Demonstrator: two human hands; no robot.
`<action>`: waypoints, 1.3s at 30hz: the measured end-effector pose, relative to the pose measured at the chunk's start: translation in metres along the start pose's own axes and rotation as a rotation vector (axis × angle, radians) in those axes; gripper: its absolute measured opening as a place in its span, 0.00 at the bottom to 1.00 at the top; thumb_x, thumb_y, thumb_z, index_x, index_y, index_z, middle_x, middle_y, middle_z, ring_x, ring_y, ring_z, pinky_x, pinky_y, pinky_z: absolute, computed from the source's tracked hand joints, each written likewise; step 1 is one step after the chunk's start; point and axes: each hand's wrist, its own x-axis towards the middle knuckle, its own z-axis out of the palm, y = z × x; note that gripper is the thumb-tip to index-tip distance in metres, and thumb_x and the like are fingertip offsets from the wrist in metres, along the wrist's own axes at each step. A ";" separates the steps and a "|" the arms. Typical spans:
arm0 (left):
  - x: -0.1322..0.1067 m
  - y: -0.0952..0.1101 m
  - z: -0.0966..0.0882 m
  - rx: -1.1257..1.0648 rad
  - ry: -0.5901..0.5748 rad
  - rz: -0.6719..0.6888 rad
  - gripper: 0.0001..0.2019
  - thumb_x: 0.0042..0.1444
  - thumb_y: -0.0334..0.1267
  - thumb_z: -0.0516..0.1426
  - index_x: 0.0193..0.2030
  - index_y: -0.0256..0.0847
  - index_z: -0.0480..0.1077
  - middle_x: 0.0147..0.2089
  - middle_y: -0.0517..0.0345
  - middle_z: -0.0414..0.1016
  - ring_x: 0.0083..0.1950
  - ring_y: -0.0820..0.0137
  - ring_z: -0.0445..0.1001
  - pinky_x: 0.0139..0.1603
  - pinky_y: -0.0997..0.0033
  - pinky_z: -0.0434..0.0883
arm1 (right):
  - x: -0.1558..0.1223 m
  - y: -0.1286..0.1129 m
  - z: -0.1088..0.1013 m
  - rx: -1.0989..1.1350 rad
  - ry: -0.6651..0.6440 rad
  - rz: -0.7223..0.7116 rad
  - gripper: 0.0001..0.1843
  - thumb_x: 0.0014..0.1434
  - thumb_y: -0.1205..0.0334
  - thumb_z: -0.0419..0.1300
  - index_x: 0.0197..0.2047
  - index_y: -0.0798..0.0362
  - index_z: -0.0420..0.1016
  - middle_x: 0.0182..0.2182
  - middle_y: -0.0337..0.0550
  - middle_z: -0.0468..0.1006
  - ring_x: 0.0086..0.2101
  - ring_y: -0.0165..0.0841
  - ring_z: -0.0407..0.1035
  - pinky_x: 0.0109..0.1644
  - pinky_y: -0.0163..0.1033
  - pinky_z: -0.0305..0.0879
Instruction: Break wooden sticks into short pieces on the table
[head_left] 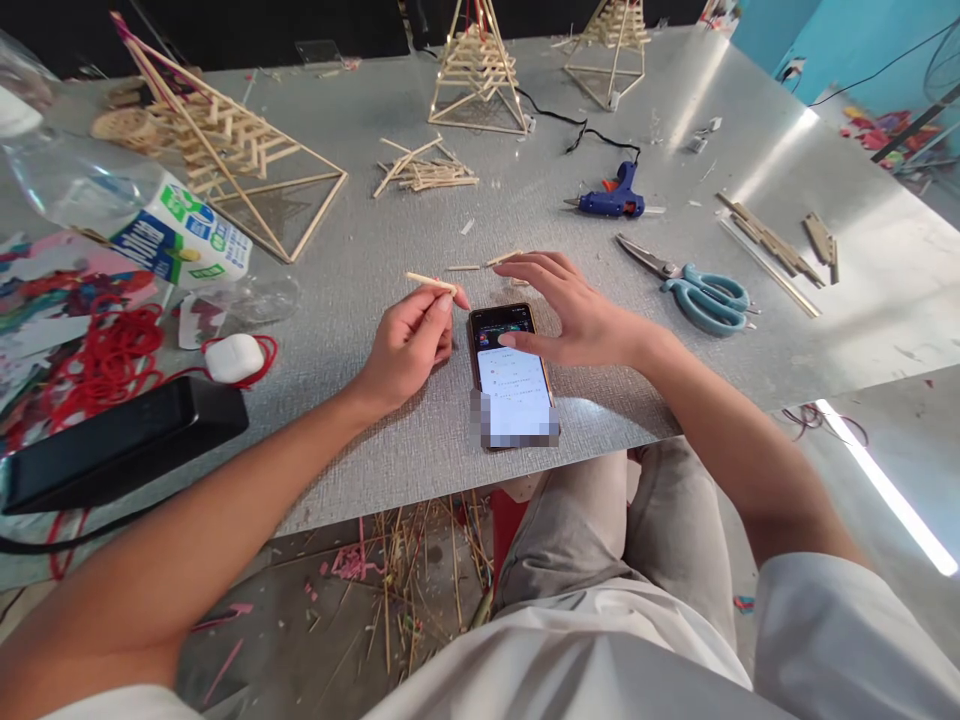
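Note:
Between thumb and fingers, my left hand (412,340) pinches a short wooden stick (429,282) above the table. My right hand (574,315) is spread over the upper part of a lit smartphone (514,390), its thumb across the screen and the other fingers stretched past the phone's far edge. Small cut stick pieces (504,258) lie by the right fingertips. Farther off sits a loose pile of short sticks (431,172). To the right of my right hand are blue-handled scissors (709,295), blades partly apart, and a blue glue gun (616,193).
Stick-built pyramid frames (480,80) stand along the back, another (240,170) at left beside a large plastic bottle (172,225). A black device (127,435), white earbud case (234,358) and red cord (112,365) crowd the left. Flat wooden strips (776,240) lie right.

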 end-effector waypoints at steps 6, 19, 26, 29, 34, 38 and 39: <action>-0.001 -0.001 -0.002 0.074 0.000 0.054 0.14 0.73 0.51 0.58 0.42 0.43 0.72 0.22 0.71 0.52 0.20 0.76 0.52 0.19 0.76 0.59 | 0.000 0.000 0.000 -0.014 -0.017 0.006 0.39 0.69 0.39 0.65 0.74 0.52 0.67 0.71 0.59 0.71 0.72 0.53 0.60 0.78 0.65 0.55; 0.000 0.001 0.003 -0.012 0.067 0.035 0.13 0.72 0.50 0.60 0.44 0.43 0.75 0.22 0.72 0.51 0.20 0.76 0.55 0.22 0.72 0.66 | -0.001 -0.006 -0.001 -0.029 -0.111 0.054 0.41 0.68 0.40 0.65 0.75 0.51 0.64 0.72 0.58 0.69 0.73 0.55 0.57 0.78 0.67 0.55; 0.002 0.001 0.004 -0.072 0.059 -0.010 0.12 0.70 0.48 0.61 0.51 0.43 0.76 0.24 0.71 0.51 0.22 0.76 0.54 0.25 0.74 0.70 | -0.001 -0.006 0.000 -0.031 -0.095 0.043 0.39 0.68 0.42 0.66 0.74 0.51 0.65 0.72 0.58 0.69 0.72 0.54 0.57 0.78 0.67 0.55; 0.004 -0.002 0.003 -0.110 0.053 -0.024 0.12 0.69 0.50 0.63 0.48 0.44 0.72 0.28 0.67 0.64 0.26 0.74 0.66 0.28 0.73 0.73 | -0.001 -0.006 0.000 -0.030 -0.085 0.039 0.39 0.68 0.42 0.65 0.74 0.53 0.65 0.72 0.59 0.69 0.72 0.54 0.57 0.79 0.66 0.56; 0.006 -0.007 0.002 -0.139 0.024 -0.054 0.17 0.67 0.53 0.66 0.47 0.45 0.68 0.37 0.60 0.74 0.33 0.72 0.75 0.30 0.72 0.74 | -0.001 -0.006 0.000 -0.034 -0.082 0.034 0.40 0.67 0.42 0.66 0.74 0.53 0.66 0.71 0.59 0.69 0.72 0.55 0.58 0.78 0.67 0.56; 0.005 -0.007 0.001 -0.140 -0.002 -0.055 0.17 0.68 0.53 0.66 0.46 0.46 0.67 0.31 0.68 0.63 0.26 0.77 0.64 0.28 0.75 0.70 | -0.001 -0.009 -0.002 -0.028 -0.116 0.034 0.40 0.67 0.43 0.66 0.75 0.50 0.64 0.72 0.59 0.68 0.73 0.55 0.56 0.78 0.69 0.55; 0.005 -0.007 0.001 -0.139 -0.010 -0.065 0.17 0.68 0.53 0.65 0.45 0.45 0.67 0.30 0.69 0.61 0.26 0.77 0.62 0.28 0.75 0.70 | -0.002 -0.010 -0.002 -0.029 -0.133 0.038 0.41 0.66 0.43 0.67 0.76 0.50 0.64 0.73 0.59 0.67 0.73 0.55 0.56 0.78 0.70 0.55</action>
